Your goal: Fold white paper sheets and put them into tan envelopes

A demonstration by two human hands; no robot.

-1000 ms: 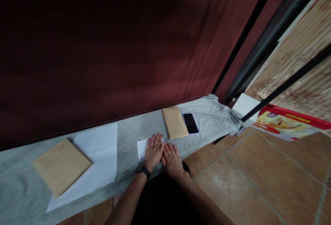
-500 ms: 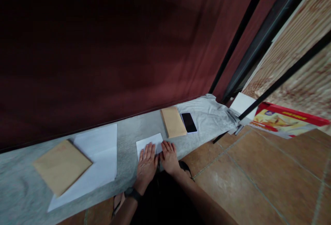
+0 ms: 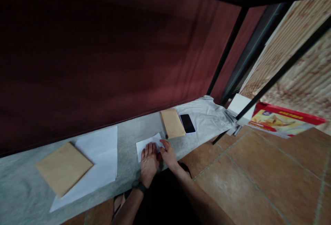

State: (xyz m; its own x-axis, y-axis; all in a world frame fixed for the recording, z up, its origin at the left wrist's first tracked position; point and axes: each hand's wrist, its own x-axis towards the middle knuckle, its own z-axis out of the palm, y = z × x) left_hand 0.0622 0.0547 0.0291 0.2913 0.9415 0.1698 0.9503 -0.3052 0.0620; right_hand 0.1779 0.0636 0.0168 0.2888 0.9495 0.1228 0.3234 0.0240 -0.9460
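Hands meet on a small white paper (image 3: 148,141) lying on a grey cloth (image 3: 129,130). The left hand (image 3: 148,159) lies palm down on the paper's near half, fingers straight and close together, clamping nothing. That flat press probably pins the sheet so it can't slide on the soft cloth. A dark wristband (image 3: 139,185) sits on that wrist.

The right hand (image 3: 168,153) is just beside the left, fingers spread loosely at the paper's right edge. The view is blurred there, so it's unclear whether the fingers pinch the edge or only rest on it.

Just beyond the right hand lies a brown envelope (image 3: 172,123), with a black phone (image 3: 187,123) touching its far side, screen up. Well off to the left of the left hand is a large white sheet (image 3: 102,149), with a second brown envelope (image 3: 63,168) overlapping its left side. Far right of the hands, a red box (image 3: 281,120) leans by the tile floor (image 3: 258,176).
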